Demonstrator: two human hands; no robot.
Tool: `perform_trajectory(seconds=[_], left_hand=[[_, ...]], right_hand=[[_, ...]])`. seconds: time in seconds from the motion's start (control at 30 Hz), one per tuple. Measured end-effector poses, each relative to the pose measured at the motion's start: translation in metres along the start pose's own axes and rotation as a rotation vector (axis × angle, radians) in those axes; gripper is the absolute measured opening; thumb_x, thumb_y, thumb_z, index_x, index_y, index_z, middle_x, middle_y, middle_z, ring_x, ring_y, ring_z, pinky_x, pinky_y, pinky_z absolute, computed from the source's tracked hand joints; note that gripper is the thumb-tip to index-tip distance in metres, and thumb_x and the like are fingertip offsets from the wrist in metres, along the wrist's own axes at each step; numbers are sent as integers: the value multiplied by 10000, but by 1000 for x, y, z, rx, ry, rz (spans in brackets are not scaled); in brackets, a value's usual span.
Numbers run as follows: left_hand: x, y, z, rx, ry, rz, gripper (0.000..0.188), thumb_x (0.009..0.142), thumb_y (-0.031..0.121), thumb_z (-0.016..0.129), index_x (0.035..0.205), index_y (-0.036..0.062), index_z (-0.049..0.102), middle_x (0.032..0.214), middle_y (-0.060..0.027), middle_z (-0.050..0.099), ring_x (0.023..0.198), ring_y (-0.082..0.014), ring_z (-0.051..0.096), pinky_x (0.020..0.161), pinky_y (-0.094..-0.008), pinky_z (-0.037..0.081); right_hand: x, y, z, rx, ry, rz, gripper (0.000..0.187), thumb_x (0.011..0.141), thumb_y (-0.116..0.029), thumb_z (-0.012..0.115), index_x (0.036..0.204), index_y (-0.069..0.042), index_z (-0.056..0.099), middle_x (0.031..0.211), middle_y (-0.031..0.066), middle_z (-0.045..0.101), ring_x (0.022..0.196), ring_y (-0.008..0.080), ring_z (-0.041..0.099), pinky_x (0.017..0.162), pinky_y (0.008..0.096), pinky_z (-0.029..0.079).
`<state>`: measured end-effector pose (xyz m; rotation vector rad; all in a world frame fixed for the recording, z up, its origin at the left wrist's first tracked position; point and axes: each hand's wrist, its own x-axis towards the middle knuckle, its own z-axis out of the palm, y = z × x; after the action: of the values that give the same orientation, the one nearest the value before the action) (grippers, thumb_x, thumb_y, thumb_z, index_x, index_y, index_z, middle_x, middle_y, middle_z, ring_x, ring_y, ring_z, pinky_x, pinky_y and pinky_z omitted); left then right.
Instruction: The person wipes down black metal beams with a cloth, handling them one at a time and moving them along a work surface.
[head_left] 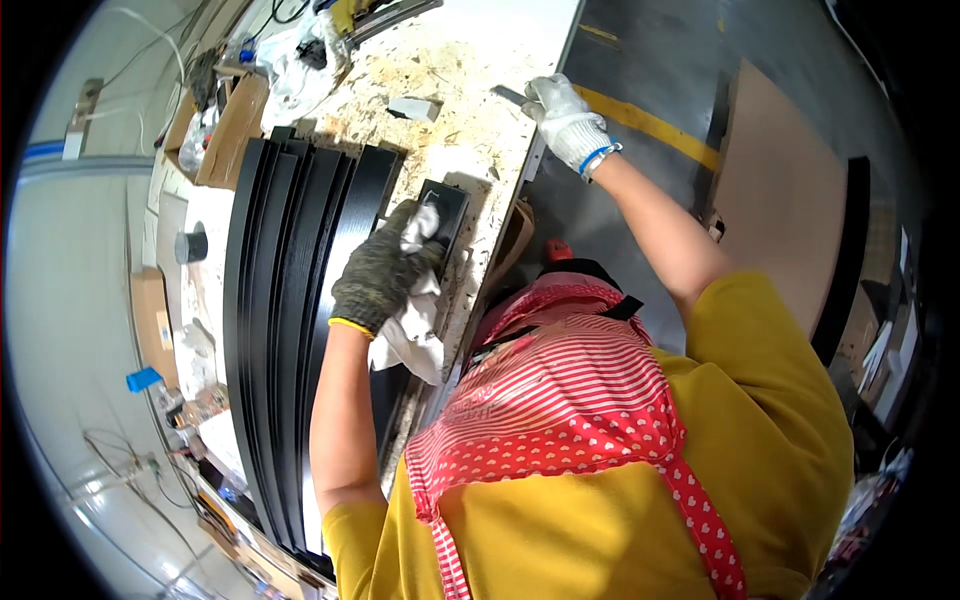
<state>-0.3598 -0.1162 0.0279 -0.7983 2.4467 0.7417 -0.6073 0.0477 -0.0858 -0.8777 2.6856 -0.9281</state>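
Note:
My left hand (pixel 385 265), in a dark mottled glove with a yellow cuff, is closed on a white cloth (pixel 412 340). It presses the cloth onto the end of a black board (pixel 448 203) near the bench's right edge. The lower part of that board is hidden under the hand, cloth and forearm. Out at the bench edge, my right hand (pixel 567 118), in a white knit glove with a blue band at the wrist, is wrapped round a dark flat-bladed tool (pixel 509 96). Its blade points left over the bench, and its handle is covered by the fingers.
Several long black boards (pixel 290 330) lie side by side left of my left hand. Beyond them stand an open cardboard box (pixel 233 130) and a white plastic bag (pixel 300 70). A small pale block (pixel 413 108) rests on the stained bench (pixel 455 60). A large brown panel (pixel 780 190) is at the right.

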Motion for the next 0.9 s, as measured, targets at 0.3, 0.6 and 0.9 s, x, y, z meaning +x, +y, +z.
perform_trajectory(seconds=[0.3,0.6,0.9], left_hand=[[65,15,-25,174,-92,224,744,874,565,637,1444,123,457,1277,-203,625,1144,-329,629,981,-415,485],[88,29,-26,321,-215,234,600,898,405,669,1376,72,525,1257,-225,623,1153,-346,601,988,-365,462],[118,-1,-23,486,-278,378,647,933,488,542,1370,13,504,1214,-260,622,1147,-370,597,990,-419,457]], right_hand=[[-60,-4,16,140,-84,214,392,926,-157,585,1287,-23,519,1054,219,670,944,339,674,803,430,546],[-130,-68,24,1217,-452,668,190,964,-98,540,1106,22,501,719,87,631,544,137,599,427,259,489],[-130,-89,32,1354,-401,551,189,1003,-194,500,1035,-8,515,715,72,636,516,135,589,415,267,474]])
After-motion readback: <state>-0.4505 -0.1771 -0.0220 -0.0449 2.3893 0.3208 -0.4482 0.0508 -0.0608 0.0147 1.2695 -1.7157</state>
